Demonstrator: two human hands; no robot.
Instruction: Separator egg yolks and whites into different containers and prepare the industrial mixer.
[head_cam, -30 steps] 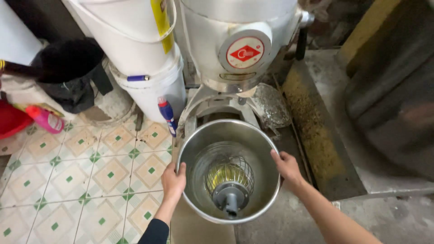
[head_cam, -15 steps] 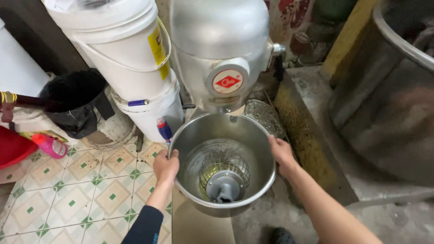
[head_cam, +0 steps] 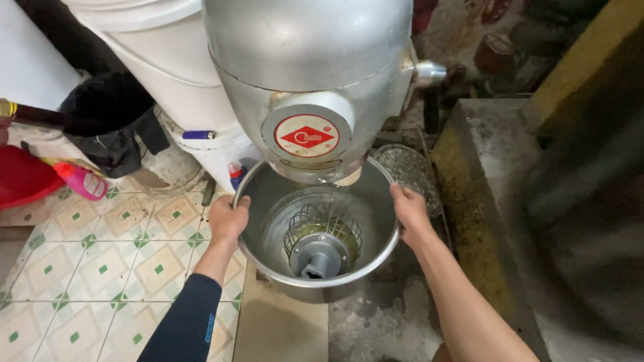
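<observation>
My left hand [head_cam: 228, 218] grips the bowl [head_cam: 268, 194] rim at nine o'clock, my right hand [head_cam: 409, 208] at three; whisk [head_cam: 323, 236] lies inside.

A large white plastic bucket [head_cam: 168, 60] fills the upper left of the frame, with a dark cloth [head_cam: 111, 114] draped just left of it. At the far left edge sit a red basin [head_cam: 23, 177] and a pink bottle [head_cam: 82, 182] on the green-patterned tiled floor [head_cam: 100, 268]. A yellow post [head_cam: 590, 60] stands at upper right.
</observation>
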